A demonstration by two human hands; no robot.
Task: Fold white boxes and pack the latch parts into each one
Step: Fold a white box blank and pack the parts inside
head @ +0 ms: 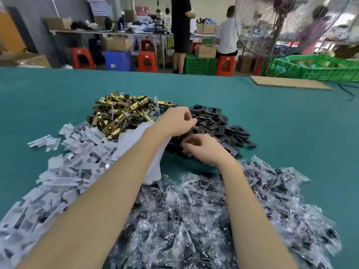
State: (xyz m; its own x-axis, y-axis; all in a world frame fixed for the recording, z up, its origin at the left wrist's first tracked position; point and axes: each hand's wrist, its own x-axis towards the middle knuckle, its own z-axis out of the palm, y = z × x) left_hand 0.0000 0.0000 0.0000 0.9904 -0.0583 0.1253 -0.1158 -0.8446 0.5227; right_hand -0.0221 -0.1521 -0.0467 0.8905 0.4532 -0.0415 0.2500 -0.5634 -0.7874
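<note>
Both your hands work at the black strike plates (219, 126) in mid-frame: your left hand (174, 121) pinches one, and your right hand (204, 148) curls onto another. Flat white boxes (134, 144) lie under your left wrist; dragging it could scatter them.

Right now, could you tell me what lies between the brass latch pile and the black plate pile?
In the head view, the left hand reaches between the brass latch pile and the black plate pile.
</note>
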